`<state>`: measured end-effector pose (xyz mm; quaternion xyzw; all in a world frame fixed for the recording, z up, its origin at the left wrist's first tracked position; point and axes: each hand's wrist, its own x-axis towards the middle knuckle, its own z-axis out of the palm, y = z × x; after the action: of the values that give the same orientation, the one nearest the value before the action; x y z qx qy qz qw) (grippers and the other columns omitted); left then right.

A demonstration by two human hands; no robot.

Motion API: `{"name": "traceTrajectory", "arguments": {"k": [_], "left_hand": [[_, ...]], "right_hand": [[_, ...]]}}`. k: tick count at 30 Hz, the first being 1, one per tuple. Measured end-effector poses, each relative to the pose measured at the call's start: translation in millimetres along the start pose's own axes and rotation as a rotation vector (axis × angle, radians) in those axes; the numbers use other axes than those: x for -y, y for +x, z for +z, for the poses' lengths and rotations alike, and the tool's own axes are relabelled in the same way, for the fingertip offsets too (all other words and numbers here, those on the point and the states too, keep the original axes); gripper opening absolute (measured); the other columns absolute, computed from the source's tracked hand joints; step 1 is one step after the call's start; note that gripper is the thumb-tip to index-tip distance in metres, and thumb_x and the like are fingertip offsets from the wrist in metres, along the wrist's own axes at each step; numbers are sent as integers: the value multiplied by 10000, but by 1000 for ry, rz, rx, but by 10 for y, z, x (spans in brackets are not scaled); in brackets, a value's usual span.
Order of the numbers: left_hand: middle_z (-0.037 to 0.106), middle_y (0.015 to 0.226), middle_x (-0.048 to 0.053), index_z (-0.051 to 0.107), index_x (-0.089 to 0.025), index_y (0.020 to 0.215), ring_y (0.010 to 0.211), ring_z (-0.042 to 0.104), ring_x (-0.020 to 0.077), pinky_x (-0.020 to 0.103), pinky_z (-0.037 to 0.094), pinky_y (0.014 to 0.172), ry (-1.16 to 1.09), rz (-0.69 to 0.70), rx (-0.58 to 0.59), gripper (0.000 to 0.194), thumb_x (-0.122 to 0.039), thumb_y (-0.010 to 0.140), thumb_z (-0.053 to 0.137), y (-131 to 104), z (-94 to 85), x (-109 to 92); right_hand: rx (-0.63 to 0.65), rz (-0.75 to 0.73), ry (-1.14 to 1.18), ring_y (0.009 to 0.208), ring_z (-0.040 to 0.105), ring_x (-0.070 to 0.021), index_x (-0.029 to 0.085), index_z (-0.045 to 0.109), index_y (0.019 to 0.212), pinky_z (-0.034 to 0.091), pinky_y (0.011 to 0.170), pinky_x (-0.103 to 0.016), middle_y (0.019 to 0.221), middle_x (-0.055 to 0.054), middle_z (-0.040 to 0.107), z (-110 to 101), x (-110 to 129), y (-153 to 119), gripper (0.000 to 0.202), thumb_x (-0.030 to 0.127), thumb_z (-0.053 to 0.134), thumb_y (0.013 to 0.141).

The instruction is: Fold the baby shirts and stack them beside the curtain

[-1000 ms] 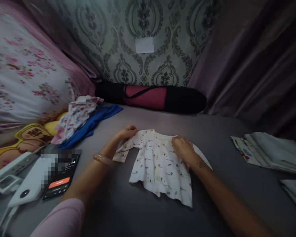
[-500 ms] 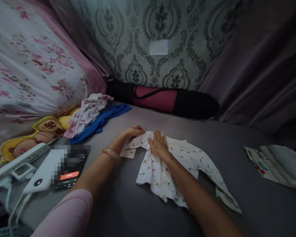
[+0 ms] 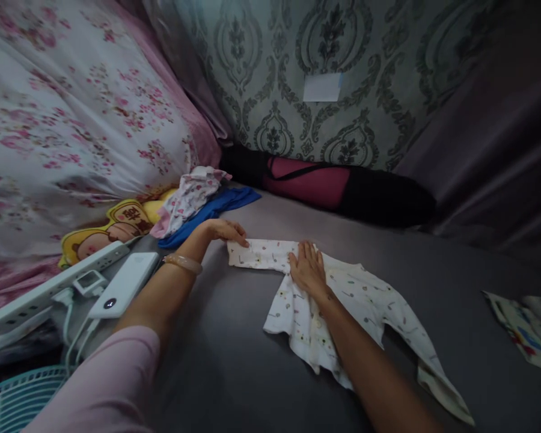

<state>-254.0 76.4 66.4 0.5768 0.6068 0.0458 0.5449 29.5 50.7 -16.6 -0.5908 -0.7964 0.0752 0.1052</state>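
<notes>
A small white long-sleeved shirt [image 3: 356, 288] with a scattered print lies spread on the grey bed sheet [image 3: 225, 349]. My left hand [image 3: 228, 231] pinches the cuff end of its left-hand sleeve, which is stretched out straight and flat. Pressed on the shirt near that sleeve's shoulder is my right hand [image 3: 310, 269], palm down with the fingers extended. The other sleeve angles down to the right, its cuff bent. My right forearm covers part of the shirt's body.
Beyond my left hand lie a blue garment [image 3: 211, 210] and a printed garment [image 3: 193, 192]. A power strip [image 3: 63, 282], a white power bank [image 3: 128, 282] and a blue-green basket [image 3: 22, 391] are at left. A black-and-pink bag [image 3: 315, 183] lines the wall; folded cloth [image 3: 523, 331] is at right.
My left hand has drawn the sleeve out to the left, so it is now straight instead of bunched. My right hand stays flat on the shirt. The view has shifted left.
</notes>
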Motion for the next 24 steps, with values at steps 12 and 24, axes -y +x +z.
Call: {"name": "traceTrajectory", "arguments": {"k": [12,24], "left_hand": [[665,936,109,589,-138,938,920,624,208,286,465,753,73,-164,-869,229,-304,914,433,139,489,139],[661,1035,183,518,-120,1188,930,651,269,337,475,754,736,-210,-865,352,-269,974,282,110,718,320]], "right_hand": [[-24,34,-35,1427,165,-255,22,285,1469,59,1149,-417,1541,-157,263,2,48,-2,690,484,234,960],[19,52,-88,1429,176,-280,268,321,1479,94,1122,-467,1550,-135,253,-3,65,12,566,496,259,965]]}}
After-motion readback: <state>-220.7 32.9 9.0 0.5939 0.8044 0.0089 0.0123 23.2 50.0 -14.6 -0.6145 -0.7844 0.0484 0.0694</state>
